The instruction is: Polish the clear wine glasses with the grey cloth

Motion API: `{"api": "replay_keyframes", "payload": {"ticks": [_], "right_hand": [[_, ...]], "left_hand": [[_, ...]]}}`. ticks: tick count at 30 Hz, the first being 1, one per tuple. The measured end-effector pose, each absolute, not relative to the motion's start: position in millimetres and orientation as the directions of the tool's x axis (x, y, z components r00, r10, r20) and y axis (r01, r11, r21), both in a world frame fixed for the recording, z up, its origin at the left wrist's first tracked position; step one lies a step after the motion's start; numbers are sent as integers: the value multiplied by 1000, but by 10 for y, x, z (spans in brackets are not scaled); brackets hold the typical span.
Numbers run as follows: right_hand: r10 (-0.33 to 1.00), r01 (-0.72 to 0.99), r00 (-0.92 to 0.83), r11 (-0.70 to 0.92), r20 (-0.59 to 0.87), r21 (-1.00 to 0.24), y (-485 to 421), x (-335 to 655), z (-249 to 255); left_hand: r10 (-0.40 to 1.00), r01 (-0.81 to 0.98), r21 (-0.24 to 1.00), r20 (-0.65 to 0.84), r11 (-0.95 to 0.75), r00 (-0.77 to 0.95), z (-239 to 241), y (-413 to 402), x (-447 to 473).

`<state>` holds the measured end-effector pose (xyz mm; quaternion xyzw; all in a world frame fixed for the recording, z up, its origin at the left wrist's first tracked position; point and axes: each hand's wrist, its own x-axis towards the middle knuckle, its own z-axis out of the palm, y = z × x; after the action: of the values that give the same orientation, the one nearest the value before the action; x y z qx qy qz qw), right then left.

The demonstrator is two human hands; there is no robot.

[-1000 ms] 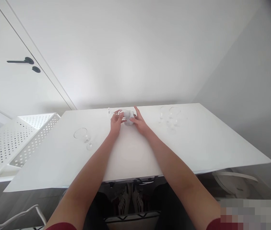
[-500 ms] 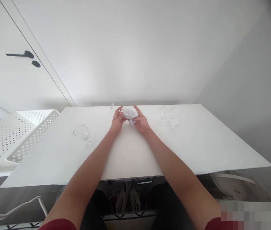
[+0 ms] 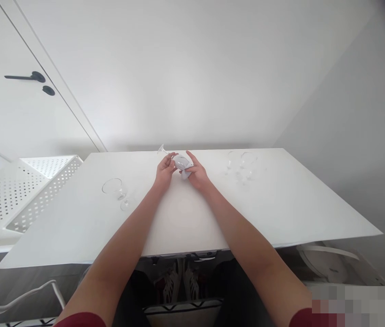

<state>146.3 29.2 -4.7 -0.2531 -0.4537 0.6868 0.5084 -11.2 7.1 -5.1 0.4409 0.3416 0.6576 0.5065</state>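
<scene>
A clear wine glass (image 3: 180, 162) is held tilted above the far middle of the white table (image 3: 185, 218), its foot pointing up and to the left. My left hand (image 3: 165, 171) is closed around the glass where the stem meets the bowl. With my right hand (image 3: 197, 173) I grip a pale cloth (image 3: 186, 173) and press it at the rim end of the bowl. Part of the cloth may be inside the glass; I cannot tell. The right index finger stretches out past the bowl.
Another stemmed glass (image 3: 120, 194) stands on the table's left side. Several clear glasses (image 3: 243, 165) are grouped at the back right, their outlines faint. A white perforated rack (image 3: 11, 195) stands left of the table. Behind are a wall and a door with a black handle (image 3: 25, 77).
The glass has turned slightly in my hands, its foot now sloping more steeply. My right hand and the cloth have shifted a little left around the rim.
</scene>
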Motion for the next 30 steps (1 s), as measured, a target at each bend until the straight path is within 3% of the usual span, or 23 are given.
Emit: {"api": "replay_keyframes", "payload": {"ticks": [5, 11, 18, 24, 30], "right_hand": [[900, -235, -287, 266, 329, -935, 287, 1389, -117], [926, -398, -323, 54, 195, -916, 301, 1439, -92], [861, -223, -375, 275, 343, -935, 307, 1433, -87], [927, -455, -341, -20, 153, -890, 277, 1445, -51], [893, -246, -342, 215, 292, -945, 256, 1427, -75]], "left_hand": [[981, -327, 930, 121, -165, -149, -68, 65, -99], [972, -355, 908, 174, -221, -160, -85, 99, -123], [974, -318, 927, 153, -200, -166, -50, 55, -105], [975, -359, 907, 210, -222, -74, -19, 62, -141], [981, -343, 920, 161, -189, -109, -31, 47, -126]]}}
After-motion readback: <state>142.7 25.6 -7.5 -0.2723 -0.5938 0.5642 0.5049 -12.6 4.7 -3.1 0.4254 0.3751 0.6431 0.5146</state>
